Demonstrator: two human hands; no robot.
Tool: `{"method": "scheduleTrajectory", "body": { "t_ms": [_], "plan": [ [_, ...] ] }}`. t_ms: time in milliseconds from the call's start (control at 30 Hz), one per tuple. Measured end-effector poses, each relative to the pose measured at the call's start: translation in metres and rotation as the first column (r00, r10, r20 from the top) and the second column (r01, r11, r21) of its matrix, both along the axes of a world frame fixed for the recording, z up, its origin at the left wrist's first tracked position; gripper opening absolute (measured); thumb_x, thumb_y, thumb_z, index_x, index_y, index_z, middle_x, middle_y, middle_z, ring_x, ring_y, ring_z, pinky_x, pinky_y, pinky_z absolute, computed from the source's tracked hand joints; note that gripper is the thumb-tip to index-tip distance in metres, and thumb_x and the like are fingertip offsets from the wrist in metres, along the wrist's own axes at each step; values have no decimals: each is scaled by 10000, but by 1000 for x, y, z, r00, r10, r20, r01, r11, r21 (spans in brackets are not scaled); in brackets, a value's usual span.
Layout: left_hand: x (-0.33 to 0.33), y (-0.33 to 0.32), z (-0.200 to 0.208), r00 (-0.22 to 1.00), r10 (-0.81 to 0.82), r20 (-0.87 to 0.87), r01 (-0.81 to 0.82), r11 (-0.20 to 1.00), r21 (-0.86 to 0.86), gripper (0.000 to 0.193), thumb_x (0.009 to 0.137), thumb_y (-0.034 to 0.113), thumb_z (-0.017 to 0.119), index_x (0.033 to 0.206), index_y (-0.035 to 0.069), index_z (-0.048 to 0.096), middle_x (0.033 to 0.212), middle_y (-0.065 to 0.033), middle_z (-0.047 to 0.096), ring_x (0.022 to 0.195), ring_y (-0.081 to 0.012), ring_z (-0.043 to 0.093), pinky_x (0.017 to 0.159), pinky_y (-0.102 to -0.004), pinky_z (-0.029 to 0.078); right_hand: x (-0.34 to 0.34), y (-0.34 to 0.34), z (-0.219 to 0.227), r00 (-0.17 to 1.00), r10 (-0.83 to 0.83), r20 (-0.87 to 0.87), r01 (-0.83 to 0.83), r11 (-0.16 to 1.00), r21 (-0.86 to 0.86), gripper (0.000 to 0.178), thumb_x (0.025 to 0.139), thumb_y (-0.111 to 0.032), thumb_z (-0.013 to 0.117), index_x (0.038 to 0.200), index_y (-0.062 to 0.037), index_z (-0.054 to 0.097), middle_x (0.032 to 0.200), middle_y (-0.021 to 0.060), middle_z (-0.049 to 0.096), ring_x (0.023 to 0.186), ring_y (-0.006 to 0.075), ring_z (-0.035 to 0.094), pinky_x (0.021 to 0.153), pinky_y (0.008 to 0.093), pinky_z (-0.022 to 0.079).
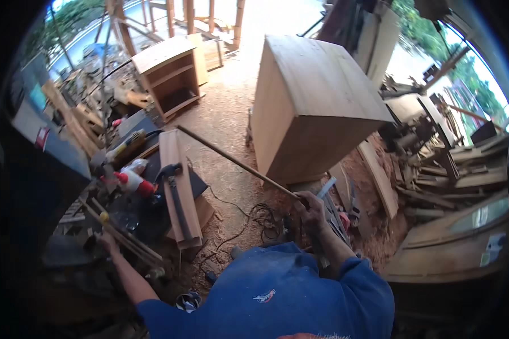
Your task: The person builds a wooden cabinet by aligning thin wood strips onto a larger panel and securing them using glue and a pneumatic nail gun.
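Blue shirt (288,282) hides whatever lies beneath. Right hand (311,210) curls snugly round a slim wooden stick (237,161), which slants forward-left toward a plank (169,150); shadow blurs the left hand (106,242) beside wooden strips (134,240), so I cannot tell its grip.

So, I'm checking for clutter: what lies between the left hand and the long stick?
In the head view, from the left hand to the stick: thin wooden strips, a hammer on a board, then shaving-strewn floor with a cord.

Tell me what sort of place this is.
Most likely a woodworking shop: wood shavings lie scattered about, a hammer rests on a wooden board, and an open-fronted wooden cabinet stands farther off.
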State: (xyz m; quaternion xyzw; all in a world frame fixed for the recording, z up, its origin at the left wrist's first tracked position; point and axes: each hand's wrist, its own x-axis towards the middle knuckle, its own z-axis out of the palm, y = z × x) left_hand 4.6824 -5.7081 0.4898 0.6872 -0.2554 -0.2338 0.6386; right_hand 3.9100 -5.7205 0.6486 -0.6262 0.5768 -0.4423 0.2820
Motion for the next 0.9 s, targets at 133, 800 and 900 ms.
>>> {"method": "scheduleTrajectory", "body": {
  "t_ms": [133, 800, 900],
  "plan": [
    [-140, 7, 88, 852, 461, 247, -508, 842, 181, 324, 1015, 114, 553, 1288, -60, 567, 1064, -214, 693, 901, -291, 680, 867, -372, 562, -60, 18, 2, 991, -72, -111, 59, 991, -117, 245, 880, -136, 646, 1091, -13, 670, 940, 149, 690, 838, 259, 699, 734, 342, 538],
    [-685, -61, 211, -330, -673, 661, 668, 328, 668, 405, 934, 147, 647, 1326, 63, 591, 894, -109, 647, 803, -303, 667, 679, -440, 526, -342, -10, -33, 927, -49, 371, 82, 994, -72, 226, 826, -84, 764, 1044, -35, 731, 1040, 65, 682, 918, 154, 678, 800, 301, 559],
    [-711, -88, 193, -334, -620, 710, 722, 316, 616, 371, 939, 124, 636, 1301, 50, 610, 895, -134, 644, 780, -331, 667, 644, -436, 527, -355, -36, -61, 534, -150, 832, 185, 981, 58, 244, 900, -101, 747, 1095, 31, 683, 1012, 95, 705, 935, 154, 683, 854, 286, 567]
  ]
}}
